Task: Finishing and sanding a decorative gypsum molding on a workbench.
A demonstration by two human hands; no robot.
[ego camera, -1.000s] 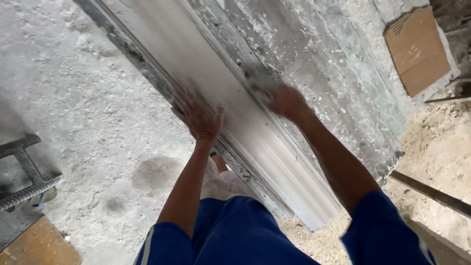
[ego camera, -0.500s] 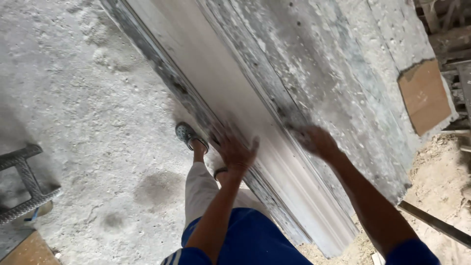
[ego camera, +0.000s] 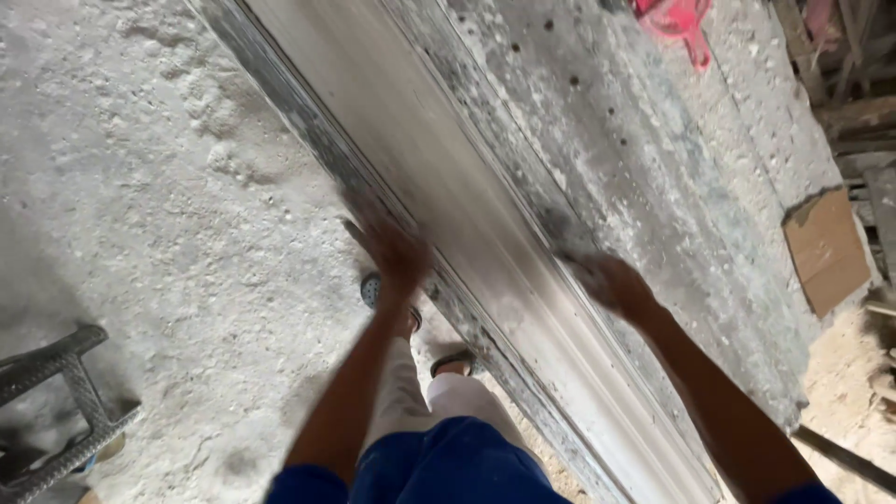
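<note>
A long pale moulded plaster strip (ego camera: 448, 177) lies diagonally on a dusty workbench (ego camera: 653, 159), running from the top left to the bottom right. My left hand (ego camera: 392, 247) rests flat on the strip's near edge, fingers spread and blurred by motion. My right hand (ego camera: 607, 280) presses on the strip's far side, dusted white; whether it holds something small is unclear. Below, my feet (ego camera: 411, 313) stand on the floor beside the bench.
The floor (ego camera: 159, 205) is covered in white plaster dust. A metal frame (ego camera: 65, 401) stands at the lower left. A brown cardboard piece (ego camera: 826, 247) leans at the right, a red object (ego camera: 677, 19) lies at the bench's far end, and timber is stacked at the upper right.
Both hands have slid further along the strip toward its far end, and the view has moved forward with them, bringing the red object into sight.
</note>
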